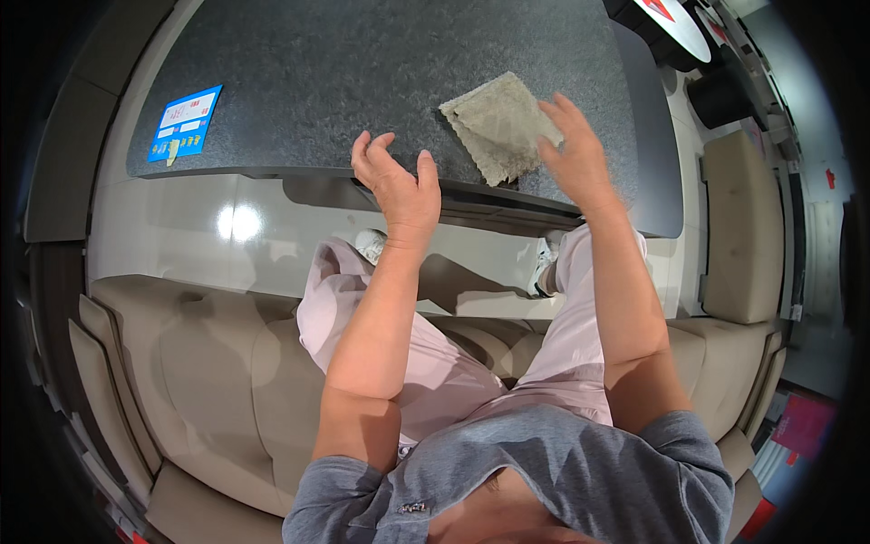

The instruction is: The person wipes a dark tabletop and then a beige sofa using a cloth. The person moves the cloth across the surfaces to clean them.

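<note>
A folded beige cloth (501, 126) lies on the dark grey tabletop (306, 81), close to its near edge. My right hand (578, 156) is at the cloth's right side, fingers spread, its fingertips over or against the cloth's edge; whether they touch it is hard to tell. My left hand (402, 187) is raised over the table's near edge, left of the cloth, with fingers apart and nothing in them. At the table's left end lies a blue printed card (185, 126) bearing writing, with a small yellowish piece on its lower edge.
I sit on a beige padded sofa (204, 387), with my knees close to the table's near edge. A beige upholstered seat (742, 228) stands at the right. Beyond the table's right end are a black stool (724, 98) and a white round-topped table (680, 30).
</note>
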The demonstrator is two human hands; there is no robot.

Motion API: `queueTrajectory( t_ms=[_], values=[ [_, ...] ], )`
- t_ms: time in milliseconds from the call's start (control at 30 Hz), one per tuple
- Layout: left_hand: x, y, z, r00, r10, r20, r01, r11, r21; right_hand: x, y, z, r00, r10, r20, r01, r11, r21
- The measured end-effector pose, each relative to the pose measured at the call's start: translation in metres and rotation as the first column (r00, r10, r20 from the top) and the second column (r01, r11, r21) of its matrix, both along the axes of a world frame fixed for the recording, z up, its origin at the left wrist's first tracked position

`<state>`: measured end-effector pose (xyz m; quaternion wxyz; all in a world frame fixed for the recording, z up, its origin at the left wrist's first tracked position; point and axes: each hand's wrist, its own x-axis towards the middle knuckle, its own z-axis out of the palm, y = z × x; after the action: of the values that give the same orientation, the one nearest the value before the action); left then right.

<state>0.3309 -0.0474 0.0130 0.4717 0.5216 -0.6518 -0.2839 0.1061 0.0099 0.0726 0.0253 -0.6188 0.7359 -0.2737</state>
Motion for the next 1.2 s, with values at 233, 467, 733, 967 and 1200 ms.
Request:
queueTrajectory(
  t_ms=[233, 467, 733, 967, 1200],
  values=[
    [0.001, 0.001, -0.006, 0.994, -0.046, 0.094, 0.051, 0.997, -0.057, 0.009, -0.048, -0.04, 1.0, -0.012, -0.021, 0.015, 0.992, 0.126],
    [-0.008, 0.004, -0.004, 0.986, -0.113, 0.125, 0.12, 0.992, -0.048, 0.022, -0.059, -0.075, 0.91, -0.004, -0.414, 0.174, 0.911, 0.373],
    [-0.016, 0.005, -0.007, 0.94, -0.158, 0.303, 0.187, 0.98, -0.069, 0.024, -0.046, -0.071, 0.909, 0.12, -0.399, 0.016, 0.946, 0.323],
    [-0.017, 0.006, -0.013, 0.887, -0.188, 0.422, 0.225, 0.974, -0.039, 0.051, -0.026, -0.069, 0.933, 0.173, -0.315, -0.086, 0.959, 0.27],
    [-0.02, 0.011, -0.011, 0.853, -0.307, 0.421, 0.269, 0.952, 0.149, 0.063, -0.023, -0.07, 0.946, 0.158, -0.282, -0.077, 0.958, 0.277]
  ],
)
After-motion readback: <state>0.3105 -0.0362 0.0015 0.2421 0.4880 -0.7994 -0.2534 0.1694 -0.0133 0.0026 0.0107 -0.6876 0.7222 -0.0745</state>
